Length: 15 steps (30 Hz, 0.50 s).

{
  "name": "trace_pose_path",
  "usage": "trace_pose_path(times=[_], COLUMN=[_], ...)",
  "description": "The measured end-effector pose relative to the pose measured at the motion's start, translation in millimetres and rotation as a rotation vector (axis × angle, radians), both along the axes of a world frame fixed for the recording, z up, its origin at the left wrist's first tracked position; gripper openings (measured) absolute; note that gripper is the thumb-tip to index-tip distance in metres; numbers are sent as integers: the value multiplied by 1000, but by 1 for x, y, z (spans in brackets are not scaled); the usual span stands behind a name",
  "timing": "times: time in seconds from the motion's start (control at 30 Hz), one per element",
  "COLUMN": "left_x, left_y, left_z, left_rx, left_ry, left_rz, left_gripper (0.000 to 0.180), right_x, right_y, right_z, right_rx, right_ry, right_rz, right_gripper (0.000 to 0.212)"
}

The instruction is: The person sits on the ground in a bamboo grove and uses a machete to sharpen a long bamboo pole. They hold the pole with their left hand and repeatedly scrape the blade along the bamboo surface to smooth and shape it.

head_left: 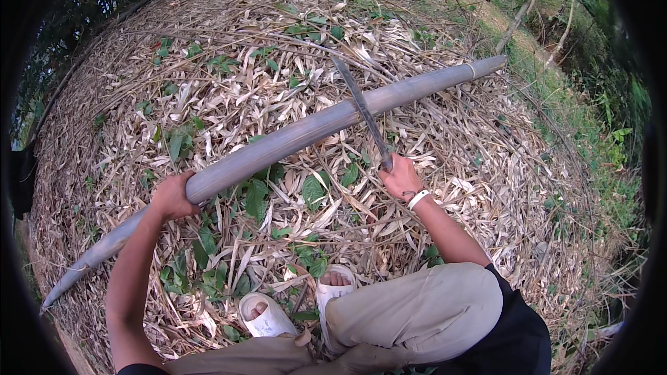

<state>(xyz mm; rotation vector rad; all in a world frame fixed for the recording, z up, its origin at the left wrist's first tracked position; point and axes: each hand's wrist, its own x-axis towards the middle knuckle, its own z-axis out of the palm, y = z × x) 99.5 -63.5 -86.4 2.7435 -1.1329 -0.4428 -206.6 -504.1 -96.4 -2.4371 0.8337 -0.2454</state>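
Currently, my left hand (174, 196) is curled around a long grey bamboo pole (278, 146) toward its lower-left end. The pole slants from lower left to upper right across a bed of dry leaves (445, 135). My right hand (401, 177) is closed around the handle end of a long dark blade (363, 107); a white wristband (418, 199) circles that wrist. The blade crosses above the pole, right of its middle, tip pointing away from me; contact between them: cannot tell. Two white sandals (276, 322) contain my feet, toes showing at the open fronts. Green leaves (256, 198) poke through the litter near the pole.
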Motion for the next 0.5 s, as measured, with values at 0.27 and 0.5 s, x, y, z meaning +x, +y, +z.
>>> trace_pose_path(times=[0.27,0.5], left_x=[-43,-57], left_y=[-14,1], left_z=[1,-33], left_rx=[49,-149], left_ry=[-175,-431], left_rz=[155,141], left_gripper=[67,59], right_x=[-11,-22], right_y=[-11,-4], right_z=[13,27], right_rx=[-110,-111], right_ry=[75,-5], right_rz=[45,43], right_gripper=[25,22])
